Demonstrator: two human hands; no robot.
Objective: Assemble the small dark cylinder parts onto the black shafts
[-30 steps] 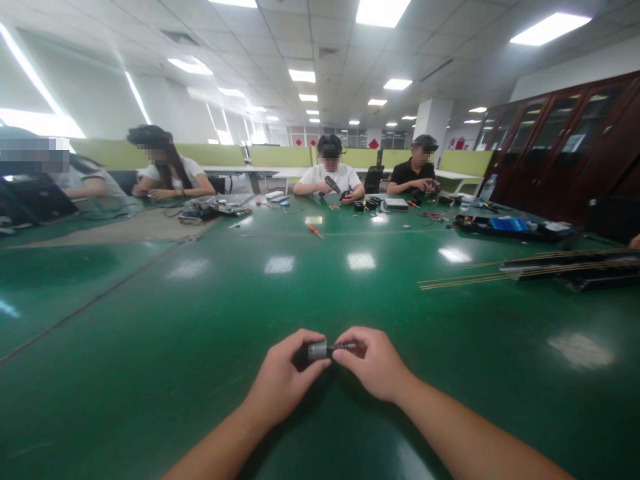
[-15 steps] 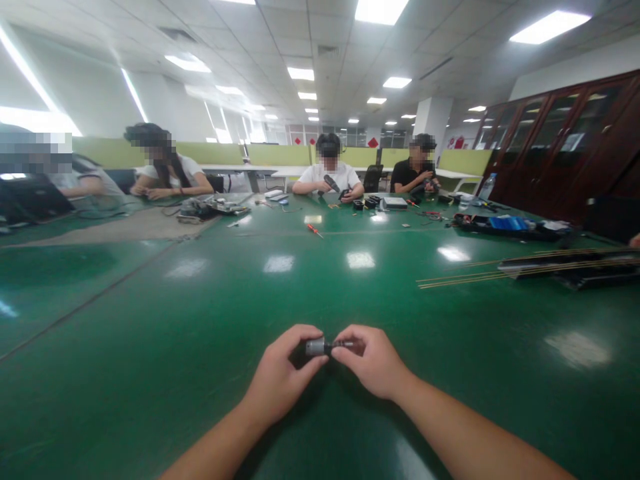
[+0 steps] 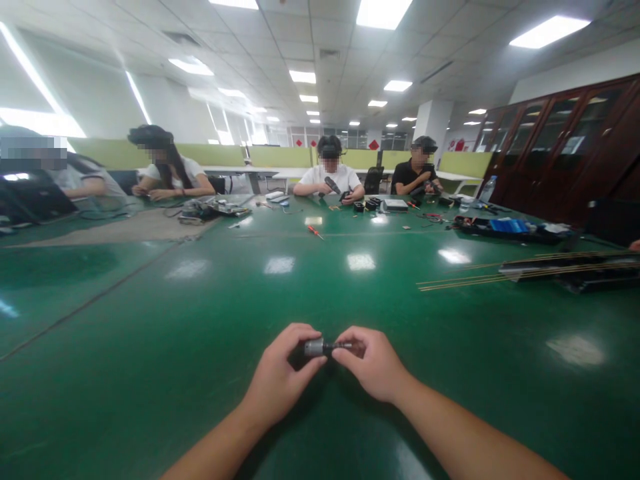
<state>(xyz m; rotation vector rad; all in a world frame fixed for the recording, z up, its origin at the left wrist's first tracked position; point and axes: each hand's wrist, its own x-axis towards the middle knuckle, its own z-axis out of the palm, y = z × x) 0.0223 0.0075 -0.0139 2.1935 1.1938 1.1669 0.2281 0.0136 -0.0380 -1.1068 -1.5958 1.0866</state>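
Note:
A small electric motor (image 3: 314, 347), with a silver-grey cylindrical body and a thin dark shaft end, lies level between my two hands just above the green table. My left hand (image 3: 277, 373) is closed around the silver body, thumb below and fingers above. The shaft end points right, where my right hand (image 3: 374, 365) pinches it between thumb and fingertips. Part of that end is hidden behind the right fingers, so its exact shape cannot be made out.
A red screwdriver (image 3: 315, 232) lies farther up the green table (image 3: 240, 293). Thin brass-coloured rods (image 3: 465, 281) rest at right beside a black tray-like part. Behind them sits a black case (image 3: 480, 230) with blue pieces. Several people sit across the table, with small parts before them.
Both hands keep their hold on the motor and stay almost in place. The view has shifted very slightly.

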